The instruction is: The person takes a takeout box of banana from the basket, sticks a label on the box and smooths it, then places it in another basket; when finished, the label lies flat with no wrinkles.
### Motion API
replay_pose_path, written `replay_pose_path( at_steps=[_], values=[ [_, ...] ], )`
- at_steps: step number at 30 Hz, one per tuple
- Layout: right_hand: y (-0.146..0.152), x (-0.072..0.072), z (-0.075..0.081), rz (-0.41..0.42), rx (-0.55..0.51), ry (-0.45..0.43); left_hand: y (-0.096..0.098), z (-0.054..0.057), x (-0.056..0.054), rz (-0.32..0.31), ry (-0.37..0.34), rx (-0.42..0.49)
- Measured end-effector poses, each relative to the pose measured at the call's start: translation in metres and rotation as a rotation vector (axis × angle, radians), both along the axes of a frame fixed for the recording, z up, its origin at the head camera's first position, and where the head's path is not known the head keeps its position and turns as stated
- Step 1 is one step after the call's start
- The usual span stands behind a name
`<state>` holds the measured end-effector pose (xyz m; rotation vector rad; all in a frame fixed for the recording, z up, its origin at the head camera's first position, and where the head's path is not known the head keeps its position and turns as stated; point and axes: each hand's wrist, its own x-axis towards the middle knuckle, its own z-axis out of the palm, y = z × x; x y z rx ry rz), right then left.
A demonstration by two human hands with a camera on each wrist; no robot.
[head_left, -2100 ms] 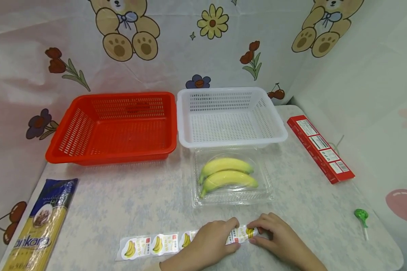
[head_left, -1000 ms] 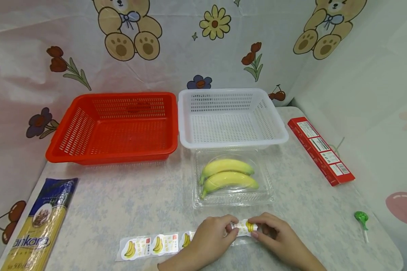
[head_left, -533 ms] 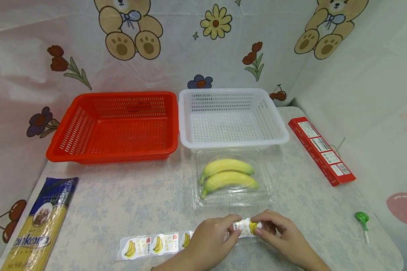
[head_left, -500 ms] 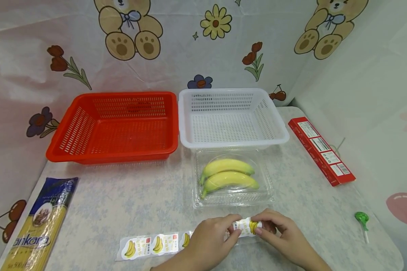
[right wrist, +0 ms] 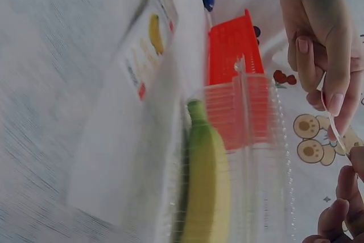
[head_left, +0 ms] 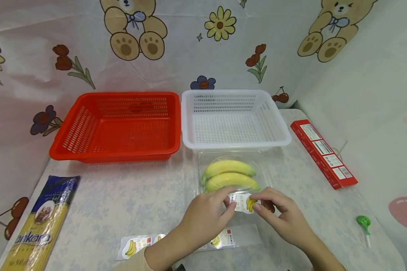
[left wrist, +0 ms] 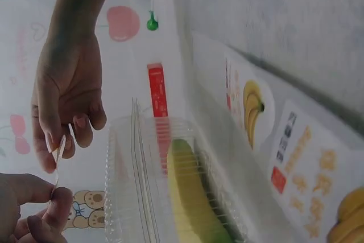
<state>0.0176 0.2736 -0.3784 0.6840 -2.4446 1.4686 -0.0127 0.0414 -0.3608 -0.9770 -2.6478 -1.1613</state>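
Observation:
A white sticker (head_left: 243, 203) printed with yellow bananas is stretched between my two hands in the head view. My left hand (head_left: 207, 210) pinches its left end between thumb and fingers, and my right hand (head_left: 283, 216) pinches the right end. Both are raised in front of a clear plastic box (head_left: 268, 171) with two bananas (head_left: 228, 167) inside; the hands overlap its near edge in this view. Under my left forearm lies the strip of banana stickers (head_left: 224, 239), its right end bare backing. In the left wrist view the sticker (left wrist: 58, 160) shows edge-on between the fingertips.
Behind the box stand a white basket (head_left: 235, 145) and a red basket (head_left: 115, 155). A pasta packet (head_left: 42, 222) lies at the left edge, a red box (head_left: 323, 154) along the right, and a green lollipop (head_left: 363, 222) near the right front corner.
The sticker came up off the right end of the strip between both hands. The hands then moved up and forward with it, toward the clear box, uncovering the bare backing.

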Motion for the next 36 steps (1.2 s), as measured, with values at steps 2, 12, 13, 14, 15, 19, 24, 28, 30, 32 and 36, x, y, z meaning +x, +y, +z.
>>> replay_pose_path(
  at_steps=[2, 12, 13, 14, 15, 19, 24, 28, 30, 32, 36],
  values=[
    [0.000, -0.009, 0.004, -0.005, 0.027, 0.056, 0.002, 0.004, -0.008, 0.021, -0.004, -0.036],
    [0.001, -0.052, 0.012, -0.142, 0.294, 0.211, 0.018, 0.005, -0.044, 0.102, 0.054, -0.139],
    [0.001, -0.055, 0.012, -0.159, 0.321, 0.218, 0.020, 0.005, -0.047, 0.106, 0.065, -0.144],
    [0.001, -0.058, 0.012, -0.171, 0.338, 0.226, 0.022, 0.004, -0.050, 0.113, 0.081, -0.153],
    [0.001, -0.061, 0.011, -0.183, 0.354, 0.239, 0.024, 0.004, -0.053, 0.119, 0.096, -0.163],
    [0.000, -0.071, 0.007, -0.223, 0.417, 0.246, 0.030, 0.001, -0.062, 0.147, 0.136, -0.203],
    [0.000, -0.079, 0.002, -0.253, 0.492, 0.225, 0.034, -0.004, -0.069, 0.173, 0.124, -0.257],
    [-0.001, -0.082, -0.002, -0.266, 0.530, 0.201, 0.036, -0.008, -0.071, 0.178, 0.105, -0.289],
    [-0.002, -0.082, -0.003, -0.274, 0.549, 0.192, 0.037, -0.008, -0.072, 0.185, 0.108, -0.310],
    [-0.002, -0.083, -0.004, -0.280, 0.569, 0.185, 0.037, -0.009, -0.073, 0.201, 0.124, -0.345],
    [-0.002, -0.085, -0.005, -0.267, 0.614, 0.188, 0.037, -0.009, -0.073, 0.236, 0.154, -0.424]
  ],
)
